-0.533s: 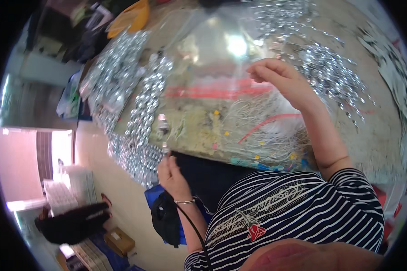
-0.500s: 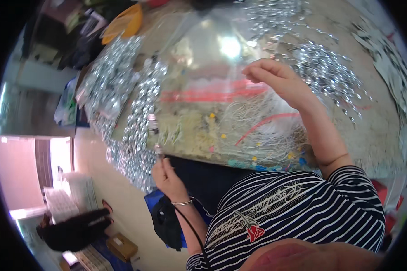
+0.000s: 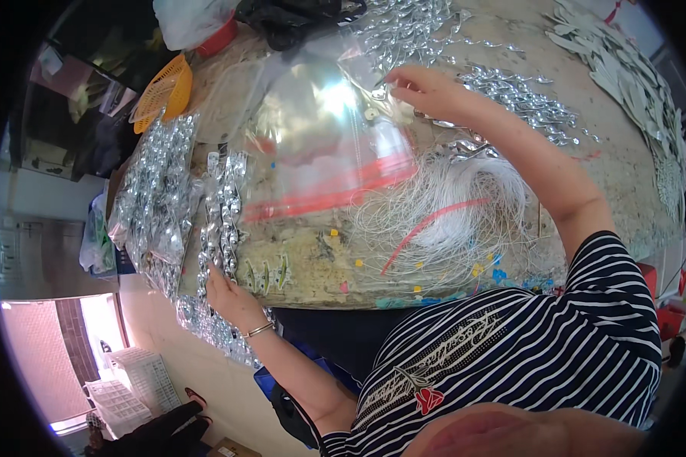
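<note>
My left hand [image 3: 235, 303] is at the table's left front edge, its fingers closed on the lower end of a silver twisted strand [image 3: 225, 221] that lies beside similar ones. My right hand [image 3: 428, 93] reaches across to the far middle. Its thumb and fingers are pinched together beside a small shiny piece [image 3: 379, 90]; whether they grip it is hard to tell. Between the hands lie clear plastic bags [image 3: 305, 164] with red strips along their near edges. Several small green fish-like pieces [image 3: 267, 274] lie close to my left hand.
Bagged silver strands [image 3: 156, 198] hang over the table's left edge. A bundle of white cords [image 3: 465, 202] lies at the middle right, loose silver strands [image 3: 518, 99] behind it. A yellow basket [image 3: 164, 91] stands far left, and pale flat strips [image 3: 621, 68] lie far right.
My left hand has moved left, and the strand at its fingers now lies along the others. My right hand has reached farther away and left. The whole view has shifted.
</note>
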### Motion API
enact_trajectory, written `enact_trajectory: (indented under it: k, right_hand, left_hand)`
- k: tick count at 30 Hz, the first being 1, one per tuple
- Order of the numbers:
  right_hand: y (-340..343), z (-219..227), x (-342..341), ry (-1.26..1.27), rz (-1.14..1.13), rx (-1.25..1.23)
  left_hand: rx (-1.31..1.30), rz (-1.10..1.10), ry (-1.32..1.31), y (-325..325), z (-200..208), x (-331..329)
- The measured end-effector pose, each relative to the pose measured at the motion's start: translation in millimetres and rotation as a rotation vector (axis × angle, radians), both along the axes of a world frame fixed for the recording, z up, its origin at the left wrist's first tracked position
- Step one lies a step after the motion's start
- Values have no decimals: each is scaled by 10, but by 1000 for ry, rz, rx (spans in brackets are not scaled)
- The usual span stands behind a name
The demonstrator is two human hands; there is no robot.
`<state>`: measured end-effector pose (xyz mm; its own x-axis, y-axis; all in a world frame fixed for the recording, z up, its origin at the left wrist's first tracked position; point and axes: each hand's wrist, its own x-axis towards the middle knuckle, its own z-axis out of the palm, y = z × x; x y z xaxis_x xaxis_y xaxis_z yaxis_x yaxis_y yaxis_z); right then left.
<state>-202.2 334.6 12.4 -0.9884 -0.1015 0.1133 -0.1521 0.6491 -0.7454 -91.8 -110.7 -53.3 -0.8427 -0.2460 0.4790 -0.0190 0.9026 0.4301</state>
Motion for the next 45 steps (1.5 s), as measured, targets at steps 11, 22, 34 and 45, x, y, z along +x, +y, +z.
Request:
enact_trajectory:
  k: [11,22,34,45]
  right_hand:
    - [70,-564,-718,-213,-101,-116]
    - [87,-591,-822,-92,-199,253]
    - [353,-447,-651,-259,-65,53]
    - [664,391,43,-166,-155,-405]
  left_hand:
    - [-252,-23,54,325,-6,131]
    - [-128,-177,41,882,-68,589]
    - [94,-281,47,1203,-51,1140]
    - [216,-334,62,1309,46,1290]
